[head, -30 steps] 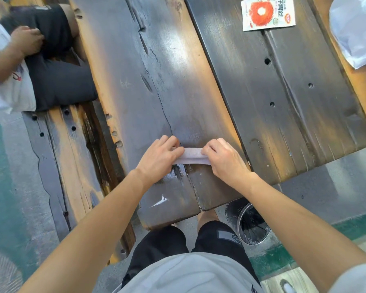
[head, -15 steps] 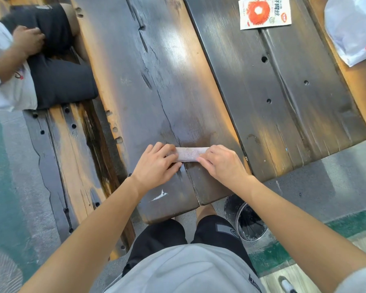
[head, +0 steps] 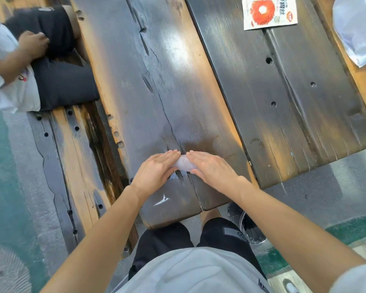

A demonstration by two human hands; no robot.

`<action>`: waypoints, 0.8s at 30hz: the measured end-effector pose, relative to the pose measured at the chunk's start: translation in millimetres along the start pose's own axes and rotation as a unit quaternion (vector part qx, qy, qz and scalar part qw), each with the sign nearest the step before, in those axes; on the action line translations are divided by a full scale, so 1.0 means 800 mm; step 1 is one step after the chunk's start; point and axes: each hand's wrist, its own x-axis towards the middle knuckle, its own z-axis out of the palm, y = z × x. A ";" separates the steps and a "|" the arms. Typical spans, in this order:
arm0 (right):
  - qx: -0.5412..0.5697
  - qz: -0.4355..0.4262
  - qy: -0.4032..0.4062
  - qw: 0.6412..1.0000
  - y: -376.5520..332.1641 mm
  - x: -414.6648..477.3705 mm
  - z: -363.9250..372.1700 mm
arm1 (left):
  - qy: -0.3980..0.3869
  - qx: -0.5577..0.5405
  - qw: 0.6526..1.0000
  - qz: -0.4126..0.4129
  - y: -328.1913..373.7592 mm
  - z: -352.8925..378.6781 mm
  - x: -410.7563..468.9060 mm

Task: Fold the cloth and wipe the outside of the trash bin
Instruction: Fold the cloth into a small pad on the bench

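Dark weathered wood: the table (head: 178,92) fills most of the frame, two thick planks with cracks and round holes, orange-brown along the edges.

Cloth (head: 184,163) sits at centre frame on the left plank, near its lower end. Pale, folded down to a small wad, mostly covered. Only a strip shows between the two hands.

Left hand (head: 156,170): flat, palm down, fingers straight and together, pressing on the cloth's left part. Not gripping anything.

Right hand (head: 211,168): same posture, flat and open, palm down on the cloth's right part. Fingertips of both hands nearly meet above the cloth. Thumb of the right hand lies along the cloth's lower edge.

Trash bin (head: 244,226): lower right of centre, on the floor below the plank end, partly hidden by the right forearm. Dark, round, looks like mesh; blurred. Well apart from the cloth.

Bottom centre: wearer's grey shirt and black shorts.

Upper right: a red-and-white snack packet (head: 269,12) flat on the right plank, and a white plastic bag (head: 357,28) at the frame edge.

Upper left: another person (head: 19,66) seated on a bench, white top, black shorts, hand on lap.
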 end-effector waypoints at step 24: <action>-0.064 0.080 0.252 0.962 -0.093 -0.092 0.014 | 0.043 0.104 0.982 0.154 0.049 -0.032 -0.032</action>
